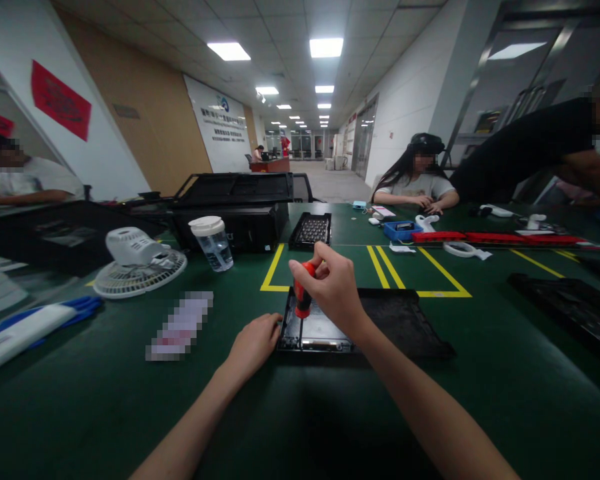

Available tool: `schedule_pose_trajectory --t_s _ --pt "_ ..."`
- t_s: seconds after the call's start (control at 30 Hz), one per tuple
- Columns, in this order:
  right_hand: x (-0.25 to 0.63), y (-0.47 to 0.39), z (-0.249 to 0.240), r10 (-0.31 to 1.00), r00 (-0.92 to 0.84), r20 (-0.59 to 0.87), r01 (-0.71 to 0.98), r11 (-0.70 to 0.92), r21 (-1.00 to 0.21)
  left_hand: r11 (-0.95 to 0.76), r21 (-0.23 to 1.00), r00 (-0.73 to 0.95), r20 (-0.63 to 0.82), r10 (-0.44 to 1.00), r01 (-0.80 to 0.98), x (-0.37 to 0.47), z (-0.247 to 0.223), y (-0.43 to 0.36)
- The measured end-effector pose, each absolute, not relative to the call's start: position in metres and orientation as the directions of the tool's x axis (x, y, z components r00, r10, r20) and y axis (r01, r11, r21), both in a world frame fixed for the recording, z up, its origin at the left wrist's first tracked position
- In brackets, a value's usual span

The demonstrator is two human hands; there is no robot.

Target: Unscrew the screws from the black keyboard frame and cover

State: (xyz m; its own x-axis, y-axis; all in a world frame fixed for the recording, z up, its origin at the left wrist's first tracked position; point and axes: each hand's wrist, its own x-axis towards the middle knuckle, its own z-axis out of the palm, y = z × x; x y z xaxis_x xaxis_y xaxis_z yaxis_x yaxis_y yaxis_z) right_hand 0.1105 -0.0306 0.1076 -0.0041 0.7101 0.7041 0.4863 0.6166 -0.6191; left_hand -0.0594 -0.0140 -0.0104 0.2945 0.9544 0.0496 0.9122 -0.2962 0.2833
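My right hand (336, 283) is closed round the handle of a red and black screwdriver (303, 305). The screwdriver stands upright, its shaft pointing down into the left part of a shallow black plastic housing (405, 327). At the screwdriver's foot lies a shiny grey plate (325, 328) set in that housing; the tip is too small to make out. My left hand (254, 341) rests on the table at the housing's left edge, its fingers bent together and gripping the edge.
A black tray of small parts (311, 230) lies beyond the housing. Leftward are a water cup (214, 247), a white fan (140, 263) and gloves (45, 323). A large black case (230, 223) stands behind. Another black housing (570, 313) is at right. People sit at the far side.
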Motion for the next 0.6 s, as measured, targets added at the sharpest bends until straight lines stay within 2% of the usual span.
schedule_pose_trajectory --t_s 0.3,0.6 --pt "0.102 -0.034 0.104 0.605 0.059 0.794 0.591 0.62 -0.516 -0.299 0.295 0.296 0.058 0.954 0.907 -0.058 -0.008 -0.015" --pt "0.099 -0.033 0.101 0.591 0.085 0.802 0.578 0.626 -0.523 -0.303 0.298 0.297 0.069 0.953 0.905 -0.059 -0.011 -0.015"
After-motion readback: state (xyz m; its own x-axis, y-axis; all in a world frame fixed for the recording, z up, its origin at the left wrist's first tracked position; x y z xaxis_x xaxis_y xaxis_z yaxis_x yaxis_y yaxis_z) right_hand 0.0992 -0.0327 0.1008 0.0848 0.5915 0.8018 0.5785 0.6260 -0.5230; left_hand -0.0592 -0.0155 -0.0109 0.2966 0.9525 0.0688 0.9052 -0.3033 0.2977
